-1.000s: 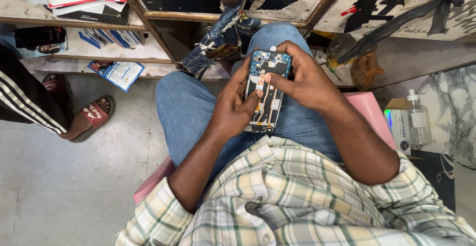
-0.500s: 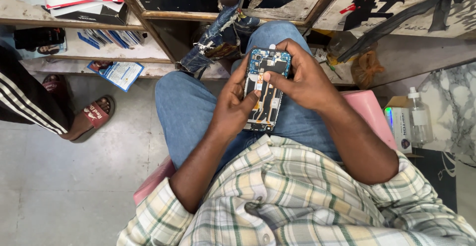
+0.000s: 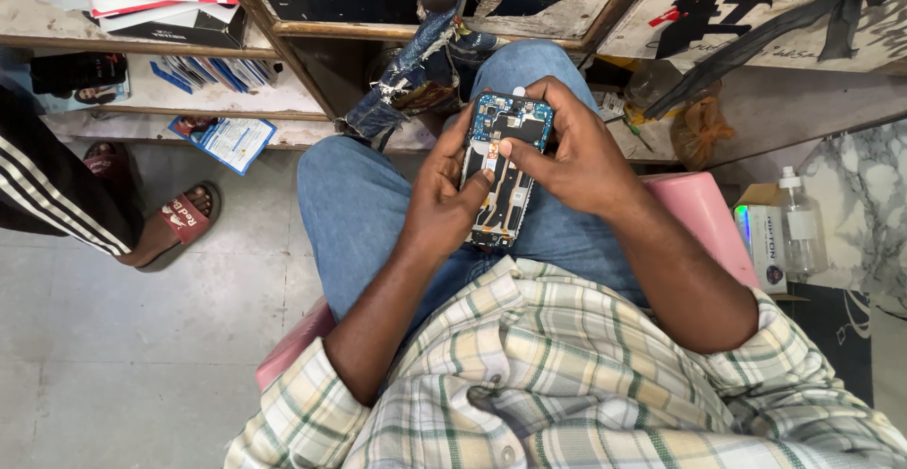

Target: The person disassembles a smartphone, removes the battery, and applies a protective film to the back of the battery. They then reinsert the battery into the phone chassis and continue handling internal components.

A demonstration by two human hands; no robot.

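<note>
I sit on a pink stool (image 3: 701,206) and look down at one phone (image 3: 502,169) with its back cover off, the circuit board and inner parts showing. The phone lies over my right thigh, long side running away from me. My left hand (image 3: 442,206) grasps it along its left edge, thumb pressed on the middle of the bare interior. My right hand (image 3: 576,153) wraps the top right corner, fingers curled over the far end and thumb tip laid on the board near the upper left; neither hand holds a tool. I judge the step in hand to be working on something inside the opened phone with my thumbs, either seating or loosening a small part; the next move would call for a steady left hold while the right thumb presses with care, since the parts are small and fine. Right of the phone, past the stool, stands one clear pump bottle (image 3: 801,228) beside one small box (image 3: 759,242). Left of the phone, on the floor, is one other person's foot in a red sandal (image 3: 179,219), and one blue leaflet (image 3: 227,138) leans by the shelf (image 3: 142,127).
</note>
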